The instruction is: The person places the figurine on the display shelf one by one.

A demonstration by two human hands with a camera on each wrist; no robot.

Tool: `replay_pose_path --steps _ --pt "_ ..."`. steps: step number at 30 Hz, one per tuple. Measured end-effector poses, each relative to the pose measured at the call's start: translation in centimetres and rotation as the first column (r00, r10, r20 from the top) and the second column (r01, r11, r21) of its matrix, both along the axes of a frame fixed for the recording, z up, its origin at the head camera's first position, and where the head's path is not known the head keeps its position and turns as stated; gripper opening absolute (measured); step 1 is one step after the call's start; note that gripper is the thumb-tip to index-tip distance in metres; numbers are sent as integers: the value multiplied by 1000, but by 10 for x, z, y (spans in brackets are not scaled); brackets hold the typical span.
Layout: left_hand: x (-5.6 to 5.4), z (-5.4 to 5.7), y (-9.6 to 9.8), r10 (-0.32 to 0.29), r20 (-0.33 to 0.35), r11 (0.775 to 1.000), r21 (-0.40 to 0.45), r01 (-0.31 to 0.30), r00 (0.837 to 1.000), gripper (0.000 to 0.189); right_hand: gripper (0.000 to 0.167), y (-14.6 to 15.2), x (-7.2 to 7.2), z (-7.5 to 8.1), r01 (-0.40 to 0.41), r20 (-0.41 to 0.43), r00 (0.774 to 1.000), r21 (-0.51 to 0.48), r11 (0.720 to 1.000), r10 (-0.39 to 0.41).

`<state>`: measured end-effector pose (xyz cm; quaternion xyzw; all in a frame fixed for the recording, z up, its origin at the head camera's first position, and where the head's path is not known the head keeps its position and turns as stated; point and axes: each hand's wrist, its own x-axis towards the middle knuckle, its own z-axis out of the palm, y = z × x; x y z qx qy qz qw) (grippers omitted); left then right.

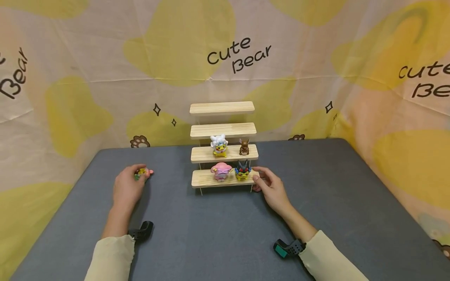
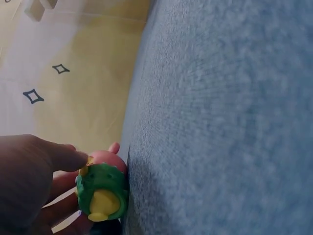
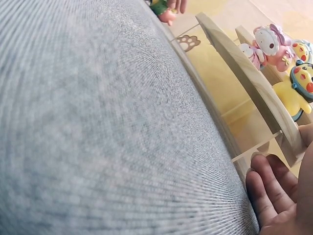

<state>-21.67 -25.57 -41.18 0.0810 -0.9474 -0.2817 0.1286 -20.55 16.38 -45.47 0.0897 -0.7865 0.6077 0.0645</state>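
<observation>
Left hand (image 1: 128,186): fingers clamped about a green figure (image 2: 101,177), towards the back left corner of the table (image 1: 211,234); picking-up stage, apparently, next needing a clean lift. Right hand (image 1: 275,192): thumb and fingers gripping right end of the lowest shelf (image 1: 204,179), perhaps steadying.

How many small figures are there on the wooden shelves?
4: a white-hatted figure and a brown figure on the second-lowest board; a pink figure and a dark-eared figure on the lowest board.
</observation>
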Motion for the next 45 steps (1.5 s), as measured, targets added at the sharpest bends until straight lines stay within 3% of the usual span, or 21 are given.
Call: replay_pose_path --steps 8,15,24,29,34,38,45 --pt "1 3 9 -21 5 1000 8 21 1000 35 33 0 1 0 -5 -5 1000 2 1000 5" --pt "-1 3 13 -82 23 991 104 79 996 36 33 -1 0 1 1 -3 1000 7 1000 -1" --pt "-3 1 10 -112 116 983 161 93 987 55 33 -2 1 2 8 7 1000 21 1000 -8" --pt "-4 2 10 -179 167 979 124 160 969 71 33 -1 1 1 4 -5 1000 0 1000 -4" --pt "-4 1 8 -252 217 967 104 234 943 68 33 0 1 0 -4 -20 1000 2 1000 4" --pt "-4 1 7 -297 211 954 98 282 931 63 33 0 1 -1 -5 -23 1000 1 1000 5" --pt "-7 -3 4 -326 137 944 106 313 935 57 33 0 0 -2 -4 -17 1000 -3 1000 4"
